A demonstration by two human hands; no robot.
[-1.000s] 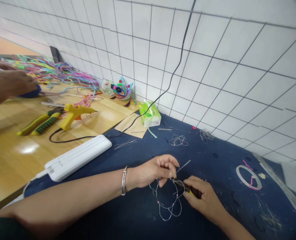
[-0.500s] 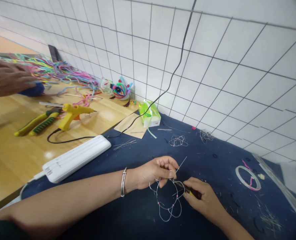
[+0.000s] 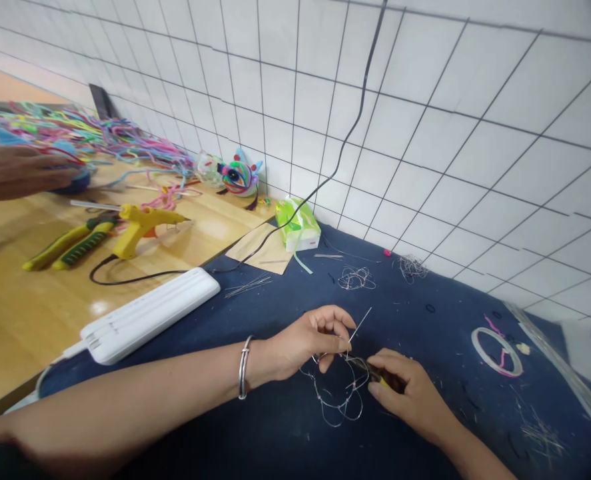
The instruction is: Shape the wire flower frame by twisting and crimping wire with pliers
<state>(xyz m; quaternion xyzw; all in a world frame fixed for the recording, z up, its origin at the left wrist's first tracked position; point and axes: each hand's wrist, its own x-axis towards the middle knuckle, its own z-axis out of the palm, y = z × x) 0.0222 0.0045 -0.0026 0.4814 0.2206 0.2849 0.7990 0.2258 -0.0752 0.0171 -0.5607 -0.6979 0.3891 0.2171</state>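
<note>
My left hand (image 3: 320, 340) pinches the upper edge of a wire flower frame (image 3: 340, 405), a ring with looped petals and small pink ties. One straight wire end (image 3: 361, 323) sticks up past my fingertips. My right hand (image 3: 408, 390) is closed round a pair of pliers (image 3: 384, 381) with yellow on the handles. The dark jaws reach to the wire just below my left fingertips; whether they grip it I cannot tell. My right palm hides most of the handles.
Beyond my hands lie a coiled wire shape (image 3: 356, 278), a wire tangle (image 3: 412, 267) and a tissue pack (image 3: 298, 225). A power strip (image 3: 150, 317), glue gun (image 3: 140, 230) and larger pliers (image 3: 75, 243) are leftward. Another person's hand (image 3: 20, 170) works there. A tape-like ring (image 3: 476, 347) lies right.
The pliers' jaws have moved in closer to my left fingertips, and the wire frame has tilted so its lower petals sit higher. The other person's hand has shifted, showing a blue object with red strands.
</note>
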